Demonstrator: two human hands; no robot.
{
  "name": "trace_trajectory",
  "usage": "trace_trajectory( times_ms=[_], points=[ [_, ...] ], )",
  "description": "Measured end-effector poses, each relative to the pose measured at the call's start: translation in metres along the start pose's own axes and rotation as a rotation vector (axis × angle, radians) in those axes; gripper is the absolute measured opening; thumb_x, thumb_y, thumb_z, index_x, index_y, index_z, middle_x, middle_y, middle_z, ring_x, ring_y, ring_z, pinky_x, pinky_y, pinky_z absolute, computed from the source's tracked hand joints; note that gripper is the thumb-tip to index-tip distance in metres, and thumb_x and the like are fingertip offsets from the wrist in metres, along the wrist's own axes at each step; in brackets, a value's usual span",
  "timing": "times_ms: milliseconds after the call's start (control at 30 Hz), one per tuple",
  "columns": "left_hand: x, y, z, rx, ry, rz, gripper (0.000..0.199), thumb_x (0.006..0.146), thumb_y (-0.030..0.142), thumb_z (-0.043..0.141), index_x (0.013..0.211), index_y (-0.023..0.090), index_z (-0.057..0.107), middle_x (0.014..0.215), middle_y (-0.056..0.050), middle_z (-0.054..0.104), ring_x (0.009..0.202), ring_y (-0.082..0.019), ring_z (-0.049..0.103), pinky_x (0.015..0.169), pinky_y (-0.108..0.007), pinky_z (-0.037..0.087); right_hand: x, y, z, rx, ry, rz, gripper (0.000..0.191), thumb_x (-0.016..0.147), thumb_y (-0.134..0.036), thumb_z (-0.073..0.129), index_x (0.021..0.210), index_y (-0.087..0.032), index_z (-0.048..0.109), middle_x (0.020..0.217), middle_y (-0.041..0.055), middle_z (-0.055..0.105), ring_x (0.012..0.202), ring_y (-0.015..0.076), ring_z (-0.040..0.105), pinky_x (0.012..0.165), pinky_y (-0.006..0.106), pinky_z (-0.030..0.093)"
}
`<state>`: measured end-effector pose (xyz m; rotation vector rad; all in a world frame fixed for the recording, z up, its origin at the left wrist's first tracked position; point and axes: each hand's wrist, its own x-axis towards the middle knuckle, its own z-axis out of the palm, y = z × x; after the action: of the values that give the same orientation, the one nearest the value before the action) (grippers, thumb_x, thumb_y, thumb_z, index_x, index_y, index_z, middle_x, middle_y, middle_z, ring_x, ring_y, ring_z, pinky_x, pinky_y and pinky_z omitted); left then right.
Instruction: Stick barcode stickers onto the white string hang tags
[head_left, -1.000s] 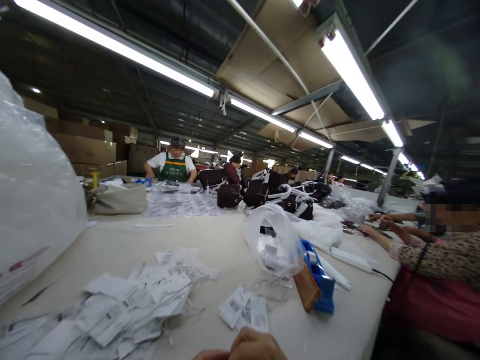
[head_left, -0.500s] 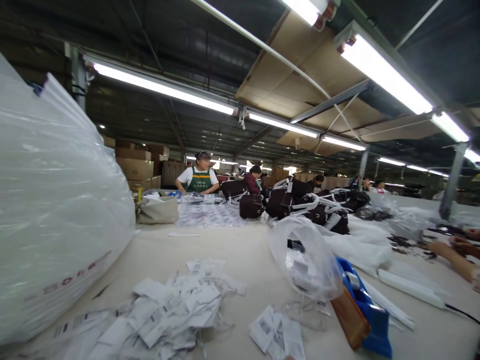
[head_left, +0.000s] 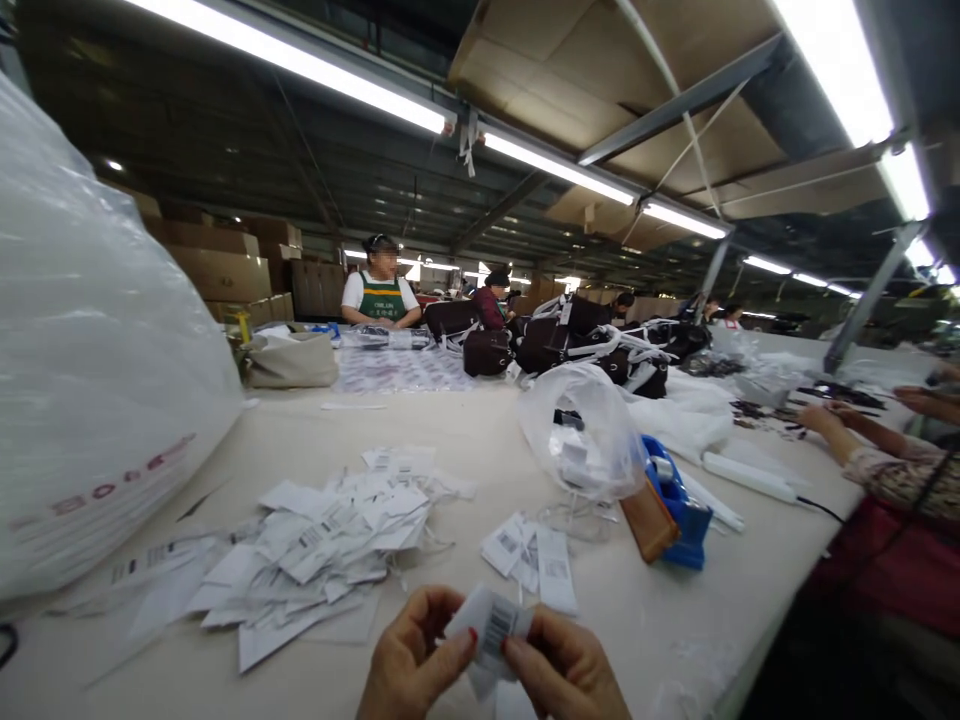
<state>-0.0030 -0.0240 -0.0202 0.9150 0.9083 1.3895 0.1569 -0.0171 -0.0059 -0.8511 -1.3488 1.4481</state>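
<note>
Pinching a barcode tag [head_left: 491, 625] between both hands, left hand [head_left: 411, 662], right hand [head_left: 568, 670]

Both hands, left hand [head_left: 411, 668] and right hand [head_left: 564, 672], are cut off at the wrists by the bottom edge; print on the held tag [head_left: 491, 625] is too small to be read.

Left hand [head_left: 412, 660] and right hand [head_left: 566, 675] pinch one white barcode tag [head_left: 491, 625] between thumbs and fingertips, low over the surface [head_left: 465, 420]. A loose tag pile [head_left: 330, 540] lies to the left (several tags overlap). A small tag stack [head_left: 529, 550] lies ahead, near the blue tape dispenser [head_left: 667, 505] and clear plastic bag [head_left: 581, 435].
</note>
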Motion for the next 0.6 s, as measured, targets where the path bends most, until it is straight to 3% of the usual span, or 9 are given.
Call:
trace_trajectory(
  times_ms=[67, 133, 233, 333, 500, 600],
  points=[
    [-0.002, 0.01, 0.0, 0.08, -0.042, 0.107, 0.046, 0.064, 0.045, 0.074, 0.101, 0.021, 0.063, 0.1, -0.004, 0.068, 0.092, -0.019, 0.058, 0.074, -0.026, 0.044, 0.0, -0.008, -0.006, 0.051, -0.08, 0.091, 0.032, 0.069, -0.048, 0.07, 0.076, -0.017, 0.063, 0.057, -0.0057, 0.05, 0.038, 0.0022, 0.029, 0.04, 0.017, 0.027],
    [-0.003, 0.018, 0.0, 0.128, -0.144, 0.081, 0.046, 0.066, 0.043, 0.071, 0.106, 0.023, 0.064, 0.109, -0.005, 0.066, 0.1, -0.023, 0.054, 0.082, -0.03, 0.041, -0.001, -0.015, -0.011, 0.083, -0.154, 0.158, 0.034, 0.067, -0.047, 0.073, 0.078, -0.017, 0.06, 0.058, -0.0053, 0.053, 0.036, 0.0004, 0.026, 0.036, 0.015, 0.02],
    [-0.002, 0.022, 0.0, 0.109, -0.31, -0.084, 0.037, 0.058, 0.04, 0.075, 0.087, 0.018, 0.07, 0.084, -0.004, 0.07, 0.078, -0.019, 0.057, 0.068, -0.027, 0.041, -0.001, -0.023, -0.016, 0.072, -0.188, 0.203, 0.037, 0.066, -0.046, 0.073, 0.08, -0.015, 0.058, 0.059, -0.0038, 0.055, 0.036, -0.0007, 0.027, 0.034, 0.014, 0.018],
    [-0.003, 0.018, 0.001, 0.103, -0.329, -0.165, 0.034, 0.049, 0.038, 0.08, 0.067, 0.013, 0.067, 0.063, -0.002, 0.063, 0.06, -0.012, 0.049, 0.057, -0.023, 0.034, -0.002, -0.028, -0.015, 0.063, -0.093, 0.196, 0.04, 0.065, -0.044, 0.075, 0.089, -0.016, 0.058, 0.059, -0.0058, 0.054, 0.035, -0.0017, 0.025, 0.034, 0.014, 0.017],
    [-0.005, 0.011, 0.003, 0.086, -0.328, -0.291, 0.038, 0.051, 0.042, 0.08, 0.07, 0.012, 0.066, 0.06, -0.002, 0.059, 0.054, -0.01, 0.047, 0.053, -0.022, 0.029, -0.006, -0.022, -0.01, 0.026, 0.056, 0.085, 0.039, 0.066, -0.044, 0.074, 0.092, -0.018, 0.06, 0.06, -0.0051, 0.054, 0.039, 0.0009, 0.031, 0.035, 0.014, 0.021],
    [-0.006, 0.01, 0.005, 0.093, -0.368, -0.259, 0.04, 0.058, 0.045, 0.076, 0.073, 0.01, 0.069, 0.062, -0.002, 0.056, 0.055, -0.01, 0.044, 0.054, -0.023, 0.028, -0.007, -0.014, -0.009, -0.145, 0.095, -0.043, 0.028, 0.076, -0.046, 0.064, 0.085, -0.02, 0.066, 0.064, -0.0012, 0.058, 0.047, 0.0063, 0.045, 0.042, 0.017, 0.036]
  ],
)
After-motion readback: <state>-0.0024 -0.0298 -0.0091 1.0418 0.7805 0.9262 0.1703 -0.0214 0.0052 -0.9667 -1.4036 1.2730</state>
